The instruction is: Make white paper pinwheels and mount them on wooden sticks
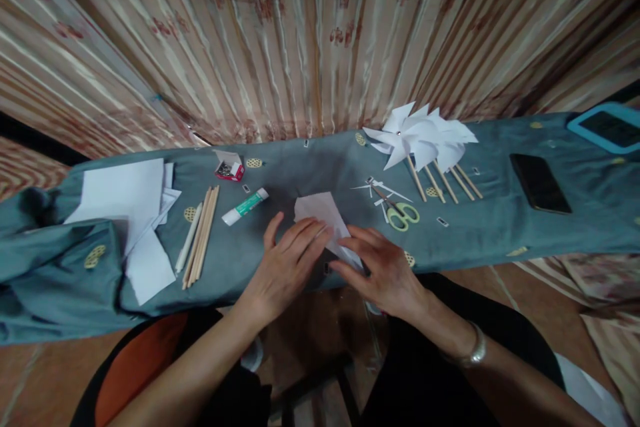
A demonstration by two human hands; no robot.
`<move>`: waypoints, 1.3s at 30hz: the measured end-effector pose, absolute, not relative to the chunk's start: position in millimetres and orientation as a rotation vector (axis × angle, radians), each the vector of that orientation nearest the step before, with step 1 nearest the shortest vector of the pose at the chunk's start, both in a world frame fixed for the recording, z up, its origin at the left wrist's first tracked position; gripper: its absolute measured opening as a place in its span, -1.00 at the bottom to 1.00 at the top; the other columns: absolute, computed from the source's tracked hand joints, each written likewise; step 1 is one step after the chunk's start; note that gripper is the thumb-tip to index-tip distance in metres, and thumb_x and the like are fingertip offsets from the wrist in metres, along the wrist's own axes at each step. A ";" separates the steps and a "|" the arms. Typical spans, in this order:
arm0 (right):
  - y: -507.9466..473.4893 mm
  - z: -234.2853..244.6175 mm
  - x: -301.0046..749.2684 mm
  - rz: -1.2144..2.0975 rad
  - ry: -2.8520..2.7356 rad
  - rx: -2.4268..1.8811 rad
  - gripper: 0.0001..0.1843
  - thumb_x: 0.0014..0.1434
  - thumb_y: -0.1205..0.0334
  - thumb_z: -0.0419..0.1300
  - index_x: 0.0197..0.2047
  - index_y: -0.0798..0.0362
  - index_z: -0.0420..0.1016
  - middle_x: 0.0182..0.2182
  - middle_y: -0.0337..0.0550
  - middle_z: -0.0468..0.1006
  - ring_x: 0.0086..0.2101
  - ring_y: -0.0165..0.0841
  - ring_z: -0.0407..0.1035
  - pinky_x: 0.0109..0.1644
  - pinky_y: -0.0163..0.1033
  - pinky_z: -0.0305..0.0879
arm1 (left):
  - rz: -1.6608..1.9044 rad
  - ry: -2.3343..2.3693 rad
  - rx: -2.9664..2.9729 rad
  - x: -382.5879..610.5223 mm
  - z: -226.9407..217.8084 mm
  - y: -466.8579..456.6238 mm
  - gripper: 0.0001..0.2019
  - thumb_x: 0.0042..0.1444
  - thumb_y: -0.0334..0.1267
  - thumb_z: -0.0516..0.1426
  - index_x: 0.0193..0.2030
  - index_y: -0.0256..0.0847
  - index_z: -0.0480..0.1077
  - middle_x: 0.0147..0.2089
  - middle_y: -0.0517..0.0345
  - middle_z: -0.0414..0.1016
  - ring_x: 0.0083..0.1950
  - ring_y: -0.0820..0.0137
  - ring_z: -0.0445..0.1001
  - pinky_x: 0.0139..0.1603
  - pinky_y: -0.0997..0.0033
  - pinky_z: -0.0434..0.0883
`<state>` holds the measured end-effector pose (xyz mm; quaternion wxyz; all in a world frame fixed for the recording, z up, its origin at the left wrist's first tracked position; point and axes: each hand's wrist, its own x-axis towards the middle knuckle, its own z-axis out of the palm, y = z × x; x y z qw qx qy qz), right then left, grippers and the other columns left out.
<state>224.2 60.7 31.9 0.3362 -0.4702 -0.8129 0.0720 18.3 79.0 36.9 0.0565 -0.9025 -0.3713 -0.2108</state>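
Fingers (301, 235) of your left hand (280, 270) lay mostly together across the paper (319, 204), the outermost apart; your right hand's were parted at its near right edge, their pinch undeterminable. The paper rested on the cloth (287, 170), between glue (245, 207) and scissors (403, 216). In judgement, sound work required steady left-hand pressure while your right hand (393, 273) squared the edge.

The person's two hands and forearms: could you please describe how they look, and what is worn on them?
The left hand and right hand are ungloved. The left forearm and right forearm show no sleeve. A shiny silver-coloured bracelet circles the right wrist; none shows on the left.
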 end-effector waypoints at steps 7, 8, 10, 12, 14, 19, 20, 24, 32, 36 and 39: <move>47.3 33.1 225.6 0.384 -2.270 -1.274 -0.60 0.32 0.02 0.04 0.02 0.14 0.45 -0.18 0.01 0.60 -0.20 -0.19 0.46 -0.13 -0.07 0.47 | -0.614 -1.164 -2.771 9.7 24.8 78.2 -0.73 0.27 -0.41 0.03 0.03 -0.11 0.43 -0.07 0.18 0.59 0.08 0.28 0.44 0.39 -0.05 -0.16; 47.1 32.3 226.6 0.395 -2.285 -1.282 -0.62 0.33 0.06 0.03 0.03 0.15 0.44 -0.20 0.00 0.60 -0.21 -0.19 0.46 -0.13 -0.07 0.47 | -0.601 -1.174 -2.769 7.7 24.3 77.7 -0.74 0.26 -0.42 0.04 0.01 -0.11 0.44 -0.07 0.18 0.59 0.09 0.26 0.43 0.37 -0.07 -0.14; 48.7 28.9 229.8 0.374 -2.307 -1.303 -0.67 0.34 0.22 -0.01 0.06 0.16 0.43 -0.18 0.01 0.59 -0.20 -0.19 0.45 -0.11 -0.04 0.48 | -0.567 -1.189 -2.762 3.5 23.6 76.7 -0.75 0.25 -0.43 0.05 -0.02 -0.12 0.46 -0.06 0.17 0.60 0.09 0.23 0.43 0.35 -0.09 -0.09; 52.9 23.4 233.7 0.302 -2.324 -1.351 -0.62 0.27 0.41 -0.04 0.09 0.14 0.41 -0.06 0.09 0.54 -0.11 -0.15 0.42 -0.04 0.01 0.46 | -0.544 -1.187 -2.760 -0.2 23.2 76.1 -0.76 0.26 -0.42 0.05 -0.03 -0.12 0.46 -0.06 0.17 0.60 0.08 0.20 0.44 0.33 -0.11 -0.08; 58.5 17.3 236.8 0.207 -2.339 -1.397 -0.52 0.17 0.53 -0.04 0.12 0.12 0.39 0.13 0.16 0.39 0.07 -0.08 0.32 0.06 0.09 0.41 | -0.520 -1.200 -2.763 -3.2 22.9 75.9 -0.76 0.26 -0.40 0.05 -0.03 -0.10 0.46 -0.04 0.18 0.60 0.07 0.19 0.44 0.32 -0.13 -0.07; 69.8 8.9 235.9 -0.033 -2.316 -1.453 -0.51 0.21 0.52 0.03 0.16 -0.03 0.34 0.33 0.07 0.12 0.34 0.03 -0.07 0.19 0.24 0.21 | -0.509 -1.177 -2.773 -8.5 22.5 76.6 -0.78 0.27 -0.38 0.05 -0.03 -0.09 0.46 -0.03 0.20 0.60 0.02 0.20 0.47 0.27 -0.13 0.03; 71.2 8.5 235.4 -0.068 -2.323 -1.437 -0.55 0.23 0.48 0.05 0.15 -0.05 0.35 0.34 0.04 0.13 0.34 0.02 -0.09 0.20 0.24 0.18 | -0.505 -1.168 -2.778 -9.9 22.0 76.7 -0.78 0.27 -0.39 0.05 -0.03 -0.10 0.45 -0.03 0.19 0.60 0.02 0.21 0.48 0.26 -0.13 0.06; 74.7 5.5 238.5 -0.047 -2.423 -1.204 -0.75 0.30 0.38 0.04 -0.01 -0.01 0.45 0.27 0.00 0.29 0.31 -0.10 0.04 0.24 0.14 0.18 | -0.481 -1.118 -2.833 -18.4 17.9 74.4 -0.76 0.28 -0.40 0.04 0.01 -0.16 0.44 0.01 0.12 0.59 0.01 0.19 0.48 0.22 -0.13 0.15; 73.7 6.8 249.0 0.562 -2.343 -1.020 -0.79 0.28 0.39 0.06 -0.12 0.08 0.51 -0.12 -0.02 0.61 -0.08 -0.23 0.44 0.00 -0.08 0.41 | -0.750 -1.204 -2.986 -32.8 20.1 60.7 -0.77 0.28 -0.38 0.03 -0.01 -0.27 0.46 -0.07 0.01 0.60 -0.02 0.25 0.50 0.03 0.14 0.38; 77.6 12.5 243.0 0.906 -2.154 -1.152 -0.82 0.30 0.22 0.11 -0.21 0.04 0.54 -0.23 -0.13 0.62 -0.19 -0.31 0.47 -0.06 -0.19 0.37 | -0.828 -1.488 -3.021 -34.9 20.5 59.1 -0.75 0.32 -0.30 0.00 -0.09 -0.30 0.49 -0.22 0.00 0.58 -0.19 0.30 0.53 -0.17 0.30 0.46; 81.2 11.6 235.5 1.019 -1.992 -1.317 -0.77 0.29 0.13 0.12 -0.27 0.03 0.55 -0.31 -0.20 0.60 -0.29 -0.36 0.47 -0.19 -0.28 0.32 | -0.843 -1.767 -2.967 -37.5 15.6 60.3 -0.71 0.33 -0.20 -0.01 -0.10 -0.27 0.49 -0.29 0.05 0.56 -0.27 0.32 0.55 -0.24 0.35 0.49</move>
